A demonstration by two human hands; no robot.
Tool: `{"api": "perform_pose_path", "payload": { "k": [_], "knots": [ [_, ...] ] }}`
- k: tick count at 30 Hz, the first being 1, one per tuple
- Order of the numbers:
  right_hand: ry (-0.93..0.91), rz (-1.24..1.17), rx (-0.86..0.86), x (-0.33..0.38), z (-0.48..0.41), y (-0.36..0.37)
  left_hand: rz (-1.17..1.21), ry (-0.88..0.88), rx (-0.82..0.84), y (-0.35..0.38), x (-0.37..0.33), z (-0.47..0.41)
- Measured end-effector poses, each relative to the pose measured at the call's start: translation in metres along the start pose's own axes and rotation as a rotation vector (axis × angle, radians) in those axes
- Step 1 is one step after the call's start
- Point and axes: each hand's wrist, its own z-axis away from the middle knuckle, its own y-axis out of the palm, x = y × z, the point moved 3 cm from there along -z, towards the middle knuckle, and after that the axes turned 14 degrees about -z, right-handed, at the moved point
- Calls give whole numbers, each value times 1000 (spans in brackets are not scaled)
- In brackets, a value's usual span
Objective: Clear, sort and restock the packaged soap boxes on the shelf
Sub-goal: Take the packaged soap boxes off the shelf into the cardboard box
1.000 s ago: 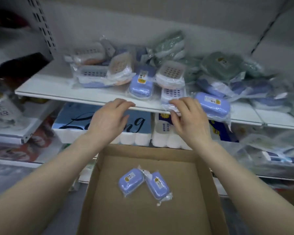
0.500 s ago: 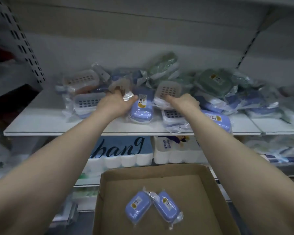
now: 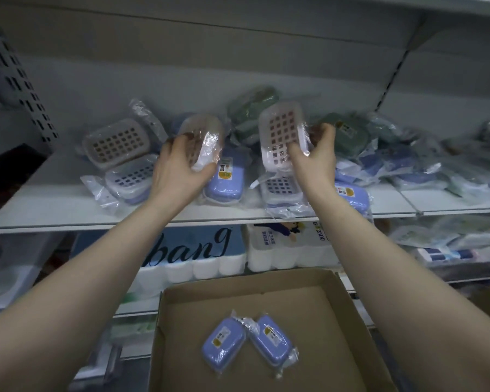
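On the white shelf [image 3: 54, 202] lies a heap of plastic-wrapped soap boxes in white, blue and green. My left hand [image 3: 178, 168] grips a wrapped beige soap box [image 3: 203, 137] lifted above the pile. My right hand [image 3: 313, 155] grips a wrapped white soap box with a grid lid [image 3: 280, 131], tilted upright. A blue soap box [image 3: 224, 185] lies on the shelf between my hands. Below, an open cardboard box [image 3: 337, 306] holds two wrapped blue soap boxes [image 3: 223, 342] [image 3: 272, 339] side by side.
More white grid-lid boxes [image 3: 116, 142] lie at the shelf's left, green [image 3: 348, 131] and blue ones at the right. Toilet-roll packs [image 3: 198, 250] fill the shelf underneath. A perforated upright [image 3: 20, 80] stands at the left.
Both hands rose from the shelf's front edge into the pile, each took hold of a wrapped soap box, and now lift them clear of the heap.
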Motion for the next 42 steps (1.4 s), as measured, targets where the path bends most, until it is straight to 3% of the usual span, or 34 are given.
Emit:
{"api": "perform_pose_path", "payload": {
  "k": [6, 12, 17, 21, 24, 29, 34, 42],
  "knots": [
    [-198, 1, 238, -10, 63, -68, 84, 72, -81, 3, -27, 93],
    [-300, 176, 406, -86, 133, -141, 77, 74, -3, 67, -33, 207],
    [62, 371, 543, -191, 190, -205, -9, -124, 492, 164, -19, 319],
    [560, 693, 610, -277, 255, -260, -128, -231, 909, 234, -11, 412],
    [751, 849, 663, -320, 290, -287, -160, -249, 1053, 273, -21, 454],
    [765, 931, 603, -355, 303, -299, -98, -309, 1043, 333, -49, 466],
    [695, 873, 598, -368, 301, -298, -153, -250, 1073, 374, -72, 466],
    [376, 821, 589, -322, 265, -285, -226, -170, 944, 338, -65, 417]
  ]
}}
